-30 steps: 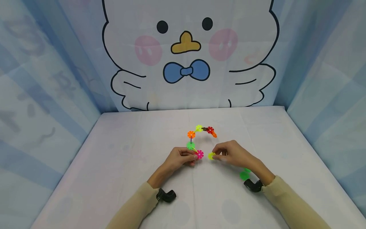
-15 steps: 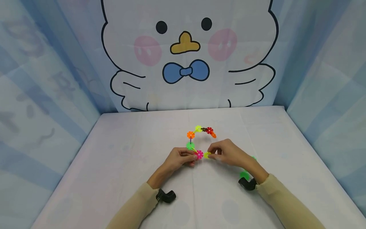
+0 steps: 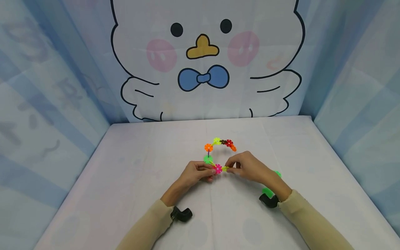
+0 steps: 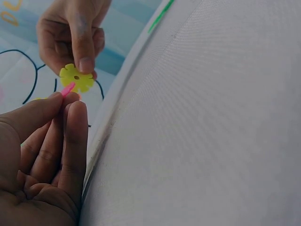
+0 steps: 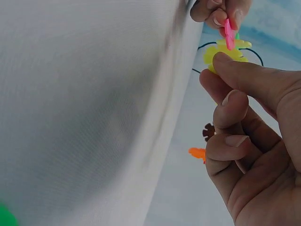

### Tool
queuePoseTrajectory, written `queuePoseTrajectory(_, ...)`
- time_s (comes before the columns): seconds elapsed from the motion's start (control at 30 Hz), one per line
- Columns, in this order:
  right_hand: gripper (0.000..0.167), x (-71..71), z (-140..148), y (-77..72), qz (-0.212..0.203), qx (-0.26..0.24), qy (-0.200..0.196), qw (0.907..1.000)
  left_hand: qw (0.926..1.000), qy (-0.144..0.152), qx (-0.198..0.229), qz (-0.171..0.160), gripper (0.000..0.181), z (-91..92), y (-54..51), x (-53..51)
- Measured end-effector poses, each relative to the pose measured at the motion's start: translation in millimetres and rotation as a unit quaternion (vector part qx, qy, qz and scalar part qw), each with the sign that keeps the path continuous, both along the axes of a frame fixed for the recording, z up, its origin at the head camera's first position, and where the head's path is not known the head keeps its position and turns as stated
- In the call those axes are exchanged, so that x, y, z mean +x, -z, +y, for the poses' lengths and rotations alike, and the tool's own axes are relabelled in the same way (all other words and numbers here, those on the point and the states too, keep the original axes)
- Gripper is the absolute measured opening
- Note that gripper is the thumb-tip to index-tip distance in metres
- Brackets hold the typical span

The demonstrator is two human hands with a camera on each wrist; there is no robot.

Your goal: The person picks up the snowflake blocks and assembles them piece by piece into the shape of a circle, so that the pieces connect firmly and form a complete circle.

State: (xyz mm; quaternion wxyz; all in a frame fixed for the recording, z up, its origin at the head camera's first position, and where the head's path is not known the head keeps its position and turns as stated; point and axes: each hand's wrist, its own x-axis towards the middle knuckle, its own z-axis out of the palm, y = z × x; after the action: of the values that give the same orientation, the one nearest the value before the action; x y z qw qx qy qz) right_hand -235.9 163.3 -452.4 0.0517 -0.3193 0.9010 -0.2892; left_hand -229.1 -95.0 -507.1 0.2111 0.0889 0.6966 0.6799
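Observation:
My left hand [image 3: 198, 173] pinches a pink snowflake disc [image 3: 218, 169] between thumb and fingers. It ends a curved chain of slotted discs: green [image 3: 207, 159], orange [image 3: 208, 147], yellow, brown, red [image 3: 229, 143] and a second orange [image 3: 233, 148]. Opposite, my right hand [image 3: 248, 166] pinches a loose-looking yellow snowflake disc [image 4: 76, 79] by its edge with thumb and index finger. In the left wrist view the pink disc stands edge-on against the yellow disc's notched rim, roughly crosswise. How deep the slots engage cannot be told.
Two green discs, one of them a green disc [image 3: 267, 192] near the cuff, lie on the white tablecloth [image 3: 150, 152] by my right forearm, partly hidden by it. Behind the table hangs a curtain [image 3: 203, 104] with a cartoon print.
My right hand has moved left, bringing the yellow disc from a gap away up to the pink disc, and has turned it more edge-on. My left hand stays nearly still.

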Motion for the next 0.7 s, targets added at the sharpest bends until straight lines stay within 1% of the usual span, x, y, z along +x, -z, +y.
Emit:
queuePoseTrajectory(0.27,0.010,1.7,-0.8,1.0,0.036,-0.005,0.003,0.9993,1.0000,0.000,0.006,0.006,0.028,0.3,1.5,0.0)
queuePoseTrajectory(0.43,0.009,2.7,-2.4,0.4,0.045,-0.011,0.007,0.9989,1.0000,-0.002,0.006,0.007,0.028,-0.4,0.7,0.4)
queuePoseTrajectory(0.6,0.010,3.3,-4.4,1.4,0.061,-0.017,0.010,0.9979,0.9999,-0.004,0.013,0.002,0.028,-1.2,0.5,0.0)
queuePoseTrajectory(0.7,0.010,3.6,-5.9,2.4,0.078,-0.026,0.005,0.9966,0.9998,-0.008,0.017,-0.003,0.028,-1.3,1.0,-0.1)
